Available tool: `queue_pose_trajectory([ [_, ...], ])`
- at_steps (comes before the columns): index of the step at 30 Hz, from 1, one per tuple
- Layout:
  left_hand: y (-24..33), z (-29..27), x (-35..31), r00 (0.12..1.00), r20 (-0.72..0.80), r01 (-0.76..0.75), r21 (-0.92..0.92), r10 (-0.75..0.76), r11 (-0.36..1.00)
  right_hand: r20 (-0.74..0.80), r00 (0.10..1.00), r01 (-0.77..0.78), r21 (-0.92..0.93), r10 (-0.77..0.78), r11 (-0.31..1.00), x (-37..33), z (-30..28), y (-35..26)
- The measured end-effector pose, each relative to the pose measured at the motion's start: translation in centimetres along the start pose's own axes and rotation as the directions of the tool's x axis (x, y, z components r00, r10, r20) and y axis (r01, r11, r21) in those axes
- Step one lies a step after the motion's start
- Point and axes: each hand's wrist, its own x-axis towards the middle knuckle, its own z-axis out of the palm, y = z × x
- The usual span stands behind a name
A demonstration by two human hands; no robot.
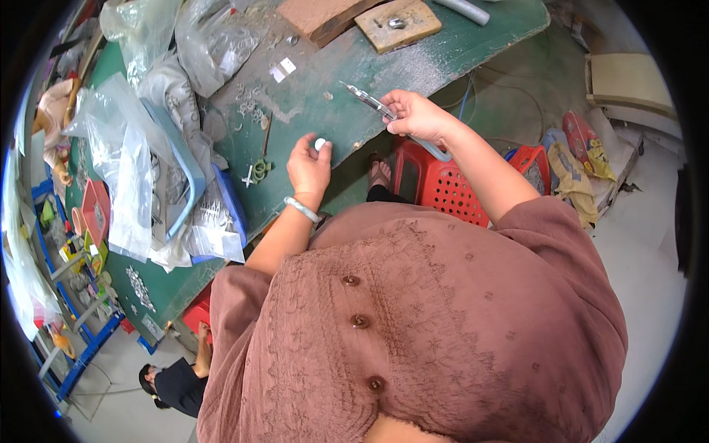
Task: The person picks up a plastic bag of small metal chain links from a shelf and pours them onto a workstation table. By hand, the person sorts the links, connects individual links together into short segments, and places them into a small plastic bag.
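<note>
My left hand (309, 171), with a pale bangle (302, 210) at the wrist, pinches a small white rounded piece (320, 144) between thumb and fingers near the table's edge. My right hand (419, 118) is closed around a slim metallic handpiece (367, 98) with a thin pointed tip. That tip points up and left over the green table (325, 103), apart from the white piece. A grey-blue hose (434, 150) trails below my right hand. Small rings and bits (251, 103) lie beyond my left hand, by a thin brown stick (266, 134) and a greenish bundle (260, 170).
A wooden block (399, 23) with a metal piece lies at the far side. Plastic bags (122, 173) and blue trays (230, 199) crowd the left. Red plastic stools (450, 188) stand under the right edge. Another person (177, 385) sits at lower left.
</note>
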Motion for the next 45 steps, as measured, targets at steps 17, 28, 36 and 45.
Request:
queue_pose_trajectory([
  [17, 15.4, 1.5, 0.5, 0.965, 0.257, 0.149, -0.708, 0.054, 0.69, -0.201, 0.798, 0.319, -0.658, -0.568, 0.682, -5.2, 0.5, -4.3],
  [28, 19.3, -0.2, 0.2, 0.85, 0.467, 0.146, -0.654, 0.244, 0.742, 0.404, 0.868, 0.034, 0.529, -0.287, 0.848, -6.0, -4.2, -4.5],
  [36, 16.2, -1.2, 0.4, 0.852, 0.524, 0.321, -0.528, 0.004, 0.786, -0.259, 0.956, 0.131, -0.033, -0.135, 0.991, -3.8, -11.1, -7.8],
  [45, 4.1, -9.7, -2.8, 0.919, 0.141, 0.385, -0.509, -0.367, 0.77, -0.552, 0.74, -0.385, -0.816, -0.385, 0.431, 5.0, -28.4, -9.0],
])
